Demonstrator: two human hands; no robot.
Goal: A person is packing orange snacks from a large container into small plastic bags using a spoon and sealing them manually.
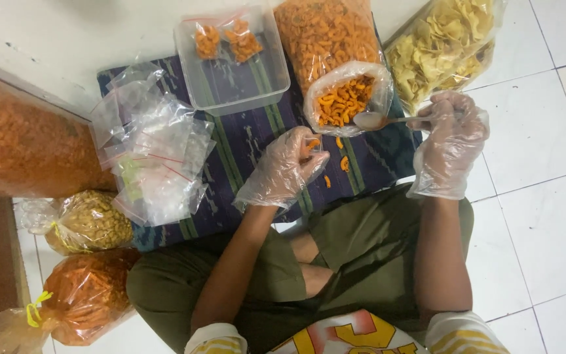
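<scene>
Both my hands wear loose clear plastic gloves. My left hand [285, 167] pinches a small clear bag with a few orange curled snacks in it, over the striped dark cloth [250, 141]. My right hand [452, 134] grips a metal spoon [373, 120], its bowl resting at the mouth of the big open bag of orange snacks [339, 98]. A few loose orange pieces [344, 164] lie on the cloth between my hands.
A clear plastic tub [230, 92] holds two small filled packets. A heap of small zip bags [155, 154] lies at the left. A bag of yellow chips [443, 46] sits at the top right; more snack bags [83, 295] lie on the white tile floor at the left.
</scene>
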